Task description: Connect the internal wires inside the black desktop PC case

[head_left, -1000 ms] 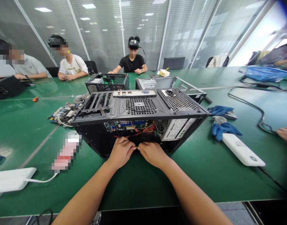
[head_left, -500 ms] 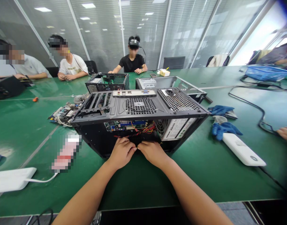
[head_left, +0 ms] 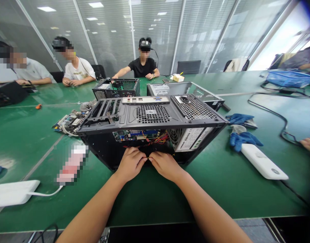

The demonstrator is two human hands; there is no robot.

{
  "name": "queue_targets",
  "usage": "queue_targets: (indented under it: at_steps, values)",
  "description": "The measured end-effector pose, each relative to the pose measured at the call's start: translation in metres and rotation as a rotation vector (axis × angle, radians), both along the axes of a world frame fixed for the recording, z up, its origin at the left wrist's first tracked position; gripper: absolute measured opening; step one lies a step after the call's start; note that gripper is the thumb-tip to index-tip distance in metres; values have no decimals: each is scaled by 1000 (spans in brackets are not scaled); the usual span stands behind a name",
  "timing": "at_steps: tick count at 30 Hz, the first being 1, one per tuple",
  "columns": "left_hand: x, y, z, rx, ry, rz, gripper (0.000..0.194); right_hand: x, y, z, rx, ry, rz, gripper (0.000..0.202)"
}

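Note:
A black computer case [head_left: 104, 145] stands before me with its open side facing me and its perforated rear panel on top. Inside it I see a motherboard [head_left: 137, 135], a power supply [head_left: 192, 139] with a fan, and red and yellow cables [head_left: 160, 139]. At the lower edge of the opening, my left hand [head_left: 131, 164] and my right hand [head_left: 166, 165] meet almost fingertip to fingertip, both closed in a pinch. A bit of thin yellow wire [head_left: 148, 158] shows between them; the rest is mostly hidden by my fingers.
Behind are two more cases [head_left: 117, 88], with a loose circuit board [head_left: 72, 121] to the left. White power banks [head_left: 263, 162] lie on both sides, blue gloves [head_left: 243, 139] at right. A blue basket [head_left: 291, 78] stands far right. Several people sit around the green table [head_left: 215, 199].
My hands stay almost in place, pinched together at the case. Across the table, the person in black has stretched an arm farther toward a rear case.

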State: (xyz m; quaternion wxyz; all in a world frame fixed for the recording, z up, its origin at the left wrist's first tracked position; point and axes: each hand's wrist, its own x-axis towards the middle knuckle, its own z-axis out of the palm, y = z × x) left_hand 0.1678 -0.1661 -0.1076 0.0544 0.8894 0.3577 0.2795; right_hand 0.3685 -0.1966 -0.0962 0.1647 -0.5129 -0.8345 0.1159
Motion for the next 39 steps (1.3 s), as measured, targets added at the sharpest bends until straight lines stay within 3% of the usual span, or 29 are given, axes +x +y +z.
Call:
queue_targets:
  at_steps: [12,20,33,39]
  values:
    - [1,0,5,-58,47,-36,21,2,2,0,68,14,38,21]
    - [-1,2,1,26,14,9,21,2,0,1,-5,90,16,22]
    - [1,1,4,-74,82,-2,16,3,2,3,17,-68,-7,23]
    - [2,2,2,-59,13,15,19,4,0,2,51,40,-11,20]
